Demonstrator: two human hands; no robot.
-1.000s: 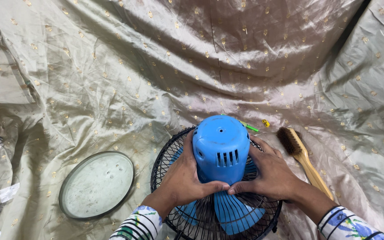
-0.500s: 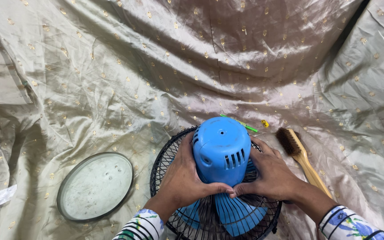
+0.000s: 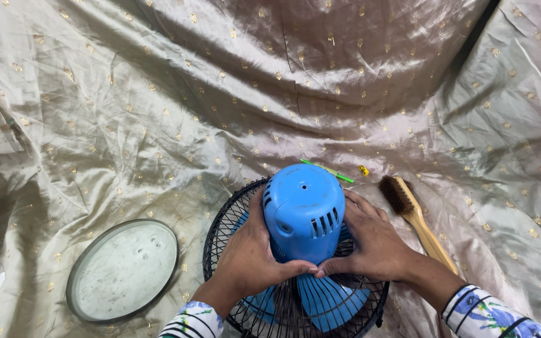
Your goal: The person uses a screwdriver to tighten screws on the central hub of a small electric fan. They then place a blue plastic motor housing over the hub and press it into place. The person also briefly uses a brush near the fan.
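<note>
A small fan lies face down on the cloth, its blue motor housing [image 3: 303,209] pointing up at me. Around it runs a black wire grille [image 3: 223,231], with blue blades [image 3: 324,300] showing through at the near side. My left hand [image 3: 252,256] wraps the housing's left side and my right hand [image 3: 367,241] wraps its right side. The thumbs meet at the near base of the housing.
A round grey-green disc [image 3: 122,269] lies flat to the left of the fan. A wooden brush [image 3: 417,219] with dark bristles lies to the right. A thin green stick [image 3: 327,170] and a tiny yellow piece [image 3: 364,170] sit just behind the fan. Shiny beige cloth [image 3: 220,94] covers everything.
The blue housing has turned a little under my hands, its vent slots shifting round to the right. The view has slid slightly, so everything sits a bit further left.
</note>
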